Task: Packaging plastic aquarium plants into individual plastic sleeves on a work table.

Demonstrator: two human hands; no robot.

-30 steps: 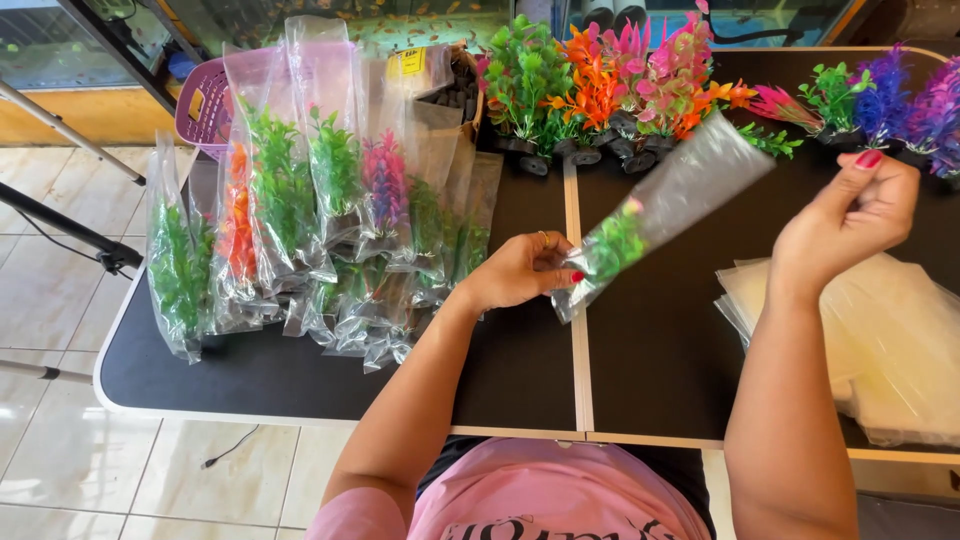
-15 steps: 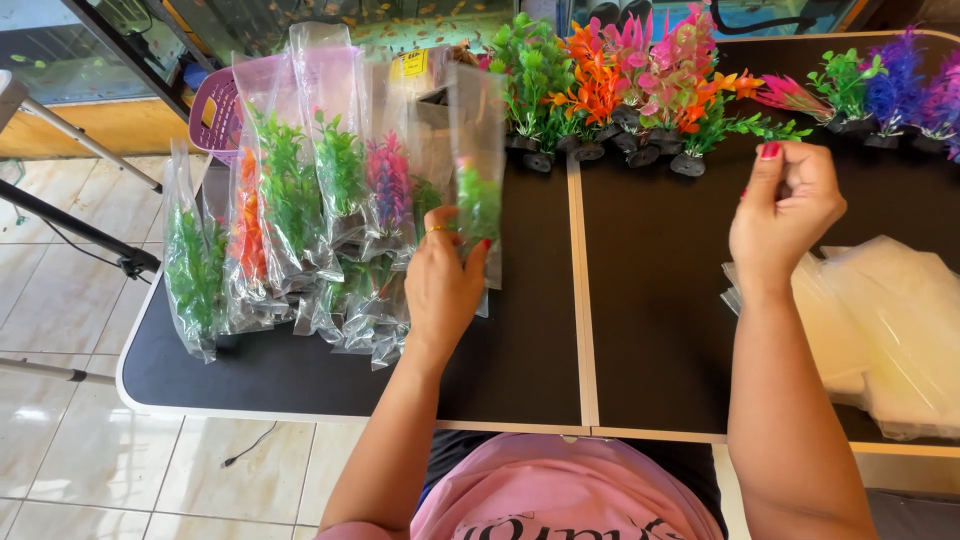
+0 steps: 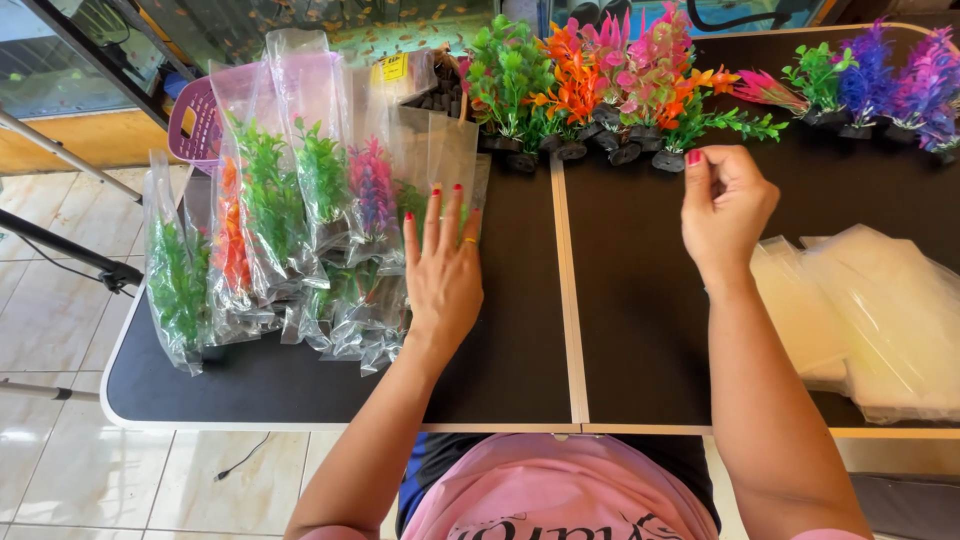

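Note:
My left hand (image 3: 442, 268) lies flat with fingers spread on the right end of a pile of clear bags holding plastic plants (image 3: 300, 220); the newest bagged green plant (image 3: 432, 170) sits under its fingertips. My right hand (image 3: 724, 205) hovers loosely curled over the black table (image 3: 620, 330), holding nothing, just in front of a row of loose plastic aquarium plants (image 3: 600, 80) in green, orange and pink on dark bases.
A stack of empty clear bags (image 3: 870, 320) lies at the right. More plants in purple and green (image 3: 880, 80) stand at the far right. A purple basket (image 3: 195, 125) sits behind the pile. Tiled floor and metal stand legs (image 3: 60, 250) are left.
My left hand carried the bagged green plant leftward, laid it on the pile and now presses flat on it. My right hand let go of the bag and moved toward the row of loose plants.

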